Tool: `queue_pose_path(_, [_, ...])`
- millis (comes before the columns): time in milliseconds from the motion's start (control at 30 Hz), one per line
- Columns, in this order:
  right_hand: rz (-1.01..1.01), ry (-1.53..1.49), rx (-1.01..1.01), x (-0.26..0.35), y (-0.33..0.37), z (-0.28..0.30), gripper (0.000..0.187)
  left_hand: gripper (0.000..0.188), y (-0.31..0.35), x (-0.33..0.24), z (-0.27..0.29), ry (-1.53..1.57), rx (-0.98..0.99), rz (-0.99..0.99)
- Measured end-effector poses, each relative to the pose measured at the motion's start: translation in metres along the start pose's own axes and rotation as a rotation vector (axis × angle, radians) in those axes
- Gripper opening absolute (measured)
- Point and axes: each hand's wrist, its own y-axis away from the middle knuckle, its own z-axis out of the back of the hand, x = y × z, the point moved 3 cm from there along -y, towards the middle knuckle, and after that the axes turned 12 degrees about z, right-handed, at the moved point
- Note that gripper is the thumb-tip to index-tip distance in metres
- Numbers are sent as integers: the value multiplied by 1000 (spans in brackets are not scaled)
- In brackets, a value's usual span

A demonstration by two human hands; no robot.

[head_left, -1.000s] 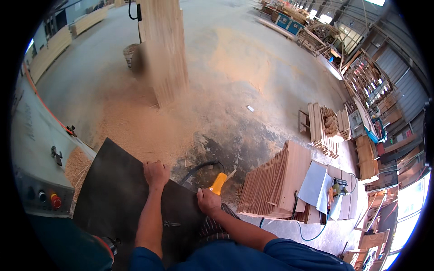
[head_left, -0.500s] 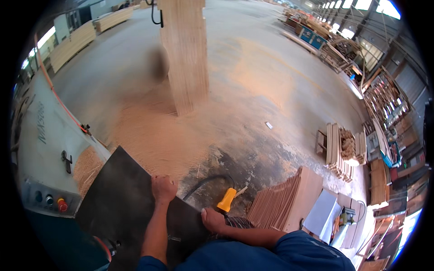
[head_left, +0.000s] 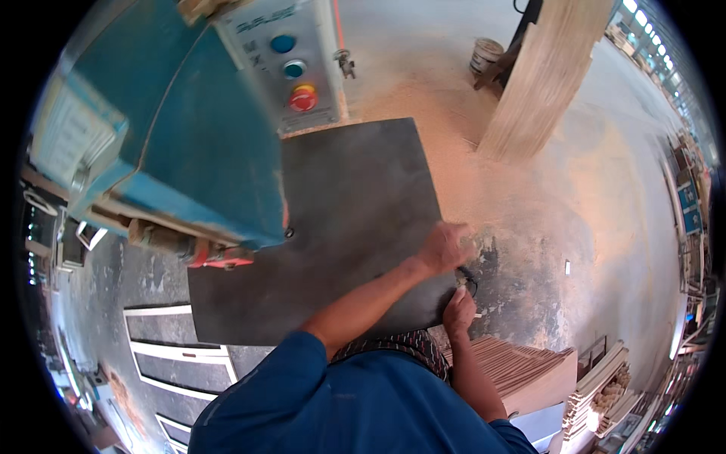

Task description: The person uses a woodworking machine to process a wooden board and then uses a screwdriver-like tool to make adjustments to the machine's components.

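My left hand (head_left: 446, 248) is at the right edge of a dark, flat machine table (head_left: 355, 204); motion smears its fingers, so their shape cannot be told. Just nearer, beside the table's front right corner, my right hand (head_left: 459, 312) is closed with its thumb up. What it holds is too small to make out. A small pale piece and a thin black cable loop (head_left: 470, 281) show just above that thumb. Over the table's left part juts a teal machine housing (head_left: 204, 144) with a red part (head_left: 219, 256) under it.
A grey control panel (head_left: 283, 68) with blue buttons and a red knob stands behind the table. Sawdust covers the floor beyond, near a tall wooden board (head_left: 541, 91) and a bucket (head_left: 485, 54). Stacked brown panels (head_left: 522, 363) stand at the right; white frames (head_left: 181, 352) lie left.
The view has swung left, bringing the teal housing into sight. My left hand has left its grip on the table edge and is blurred near my right hand. The yellow object is no longer visible.
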Motion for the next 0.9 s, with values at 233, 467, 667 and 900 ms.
queue_pose_path(233, [56,-21,-47,3,-2,-3,46,27,125,-25,63,-64,-27,14])
queue_pose_path(467, [94,-64,-26,-6,-5,-7,45,28,232,24,129,-352,-350,475])
queue_pose_path(667, [111,-155,115,-12,-9,-4,44,32,303,37,152,-505,-488,785])
queue_pose_path(900, [114,-273,161,-7,-14,2,41,39,290,38,147,-446,-442,895])
